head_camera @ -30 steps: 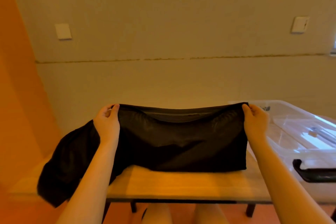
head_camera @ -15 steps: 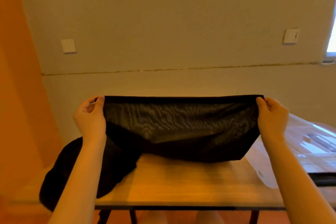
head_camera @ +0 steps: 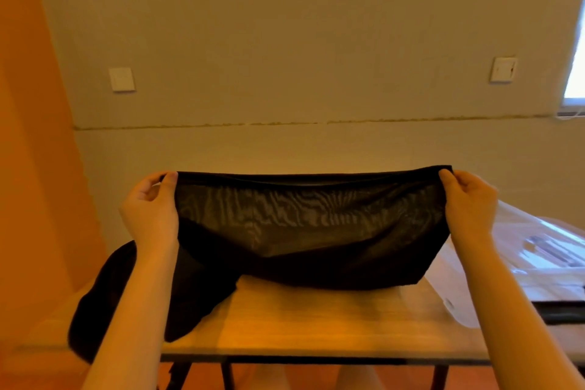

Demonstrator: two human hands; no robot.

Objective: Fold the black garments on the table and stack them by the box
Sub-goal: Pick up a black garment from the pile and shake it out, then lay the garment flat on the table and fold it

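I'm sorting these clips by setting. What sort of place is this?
Probably a plain room in a home: a wooden table against a bare wall with a light switch, and a clear plastic box.

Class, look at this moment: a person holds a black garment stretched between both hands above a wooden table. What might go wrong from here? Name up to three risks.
1. The left hand and right hand pinch only the top corners of the black garment; a slip may drop it in a heap.
2. Its left end trails over the table edge, so it may drag or slide off.
3. The sheer fabric is pulled taut and may stretch.
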